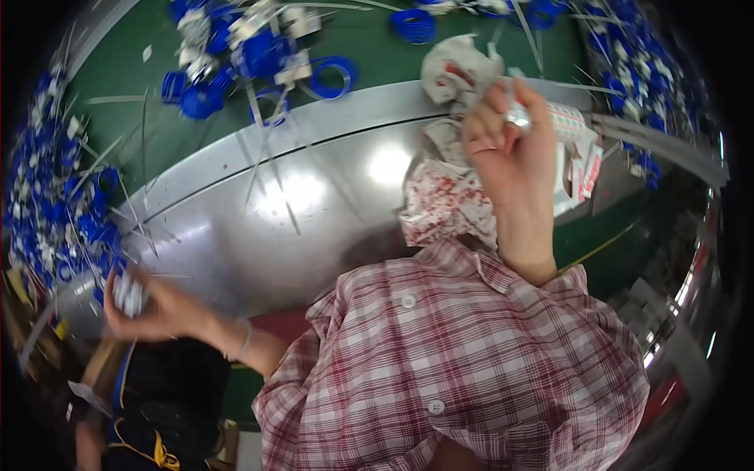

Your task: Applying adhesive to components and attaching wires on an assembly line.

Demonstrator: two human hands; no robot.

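My right hand (514, 157) is raised at the right, its fingers closed around a small object (517, 118) with a shiny silver part and a red part. The fingers cover most of it, and I cannot make out its kind. Beneath and beside this hand lie crumpled whitish cloths (448, 200) with red stains. At the far left, beside a heap of blue parts, my left hand (157, 306) is closed on a small silvery-grey piece (129, 296). That piece is blurred, so its kind does not show.
A metal ledge (314, 184) curves along the green work surface (141, 47). Blue rings (332, 77) and thin pale strips (271, 157) lie across them. Blue-and-white heaps (644, 78) flank both sides. A red-and-white package (569, 122) sits by my right hand. Another person's arm (89, 443) shows lower left.
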